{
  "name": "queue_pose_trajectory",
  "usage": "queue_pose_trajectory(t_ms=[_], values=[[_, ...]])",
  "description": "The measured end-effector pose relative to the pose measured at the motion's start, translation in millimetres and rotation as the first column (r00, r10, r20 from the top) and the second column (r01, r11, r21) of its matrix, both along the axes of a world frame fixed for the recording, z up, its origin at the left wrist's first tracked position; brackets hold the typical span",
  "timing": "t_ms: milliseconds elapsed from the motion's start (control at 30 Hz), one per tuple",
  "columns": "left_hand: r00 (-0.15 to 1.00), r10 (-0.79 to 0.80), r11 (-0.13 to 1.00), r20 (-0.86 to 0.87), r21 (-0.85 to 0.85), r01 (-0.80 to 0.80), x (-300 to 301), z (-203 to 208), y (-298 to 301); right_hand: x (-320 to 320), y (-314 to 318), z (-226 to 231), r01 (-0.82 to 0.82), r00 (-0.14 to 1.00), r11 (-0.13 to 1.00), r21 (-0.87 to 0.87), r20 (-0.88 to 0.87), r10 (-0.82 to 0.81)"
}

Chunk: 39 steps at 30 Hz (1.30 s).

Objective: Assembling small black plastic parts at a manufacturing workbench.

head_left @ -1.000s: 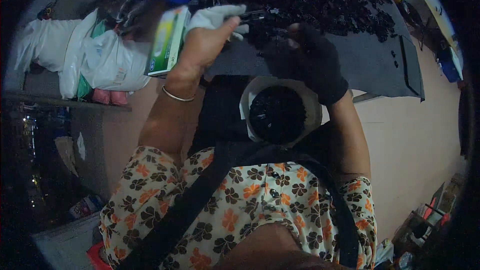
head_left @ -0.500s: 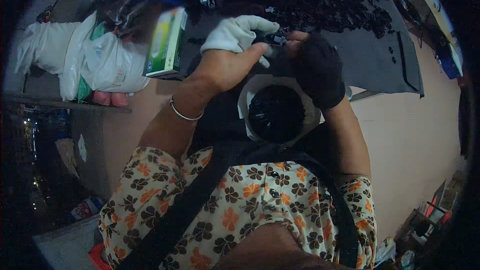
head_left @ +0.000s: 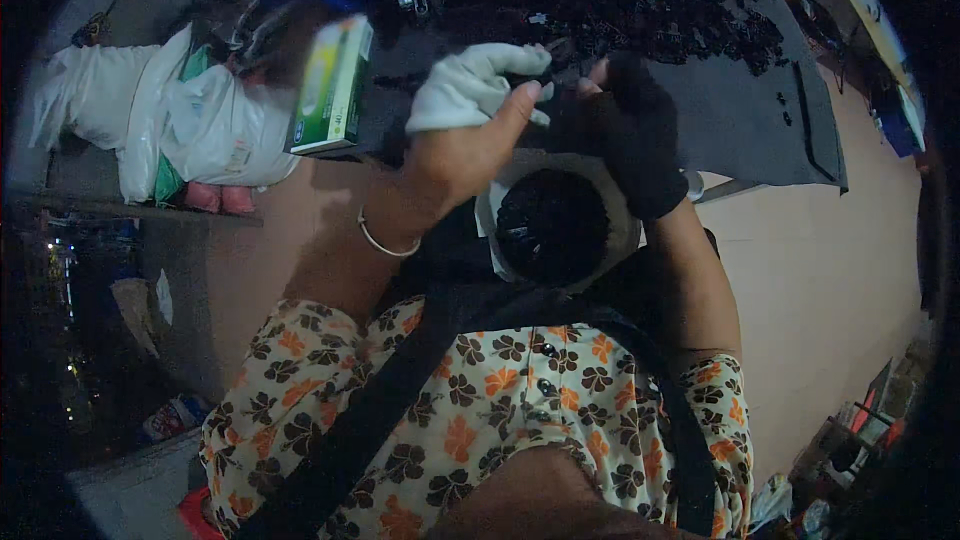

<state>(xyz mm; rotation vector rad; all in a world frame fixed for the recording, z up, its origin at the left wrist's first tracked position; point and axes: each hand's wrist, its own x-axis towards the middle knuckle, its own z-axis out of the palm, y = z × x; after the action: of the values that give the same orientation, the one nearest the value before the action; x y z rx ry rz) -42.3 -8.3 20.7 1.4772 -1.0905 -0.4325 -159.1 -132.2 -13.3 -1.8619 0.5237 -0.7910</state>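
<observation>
Far left, white plastic bags [head_left: 235, 125], bunched together; then green-and-white box [head_left: 338, 85], near edge of surface [head_left: 735, 135], could topple or drop off from a careless leftward swing; next, left hand [head_left: 480, 95], in white glove [head_left: 445, 105] with bare thumb, fingers curled and thumb drawn up toward fingertips, maybe around something small and dark, cannot tell for sure in this gloom; lower, between hands, pale round container [head_left: 624, 215] with dark contents [head_left: 550, 225], close to the body, could tip and spill from a knock; then right hand [head_left: 640, 125], in black glove [head_left: 650, 170] with bare fingertips, thumb and finger close together, just beside left but apart from it, cannot tell whether grasping anything; could fumble a part in that gap because of poor light, tiny size or loose glove fabric, with a fall into container or down to floor [head_left: 800, 280]; beyond hands and spreading right, small dark parts [head_left: 680, 0] heaped on surface, could snag and drag along neighbours if interlocked; far right, few dark scraps [head_left: 783, 108], could get swept off by a stray swipe
</observation>
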Motion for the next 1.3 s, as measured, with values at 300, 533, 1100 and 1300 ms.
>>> queue_pose_trajectory(t_ms=[300,533,1100,1300], values=[[0.842,-0.01,0.995,0.54,-0.077,0.061,-14.4,9.2,1.9,-7.2,21.5,18.7,-0.195,0.972,0.897,0.398,0.202,0.122],[0.995,-0.055,0.998,-0.088,0.037,0.058,-10.0,10.0,9.3,-7.1,-0.6,17.2,0.127,0.977,0.886,-0.445,0.209,-0.035],[0.939,-0.287,0.946,0.192,0.214,0.245,35.7,-3.8,8.7,-22.5,-28.0,20.8,-0.463,0.804,0.886,-0.028,-0.433,0.407],[0.604,0.052,0.93,0.795,0.182,-0.32,84.4,-5.8,-25.2,-7.9,-39.4,2.9,-0.009,0.972,0.77,-0.637,-0.186,-0.143]])
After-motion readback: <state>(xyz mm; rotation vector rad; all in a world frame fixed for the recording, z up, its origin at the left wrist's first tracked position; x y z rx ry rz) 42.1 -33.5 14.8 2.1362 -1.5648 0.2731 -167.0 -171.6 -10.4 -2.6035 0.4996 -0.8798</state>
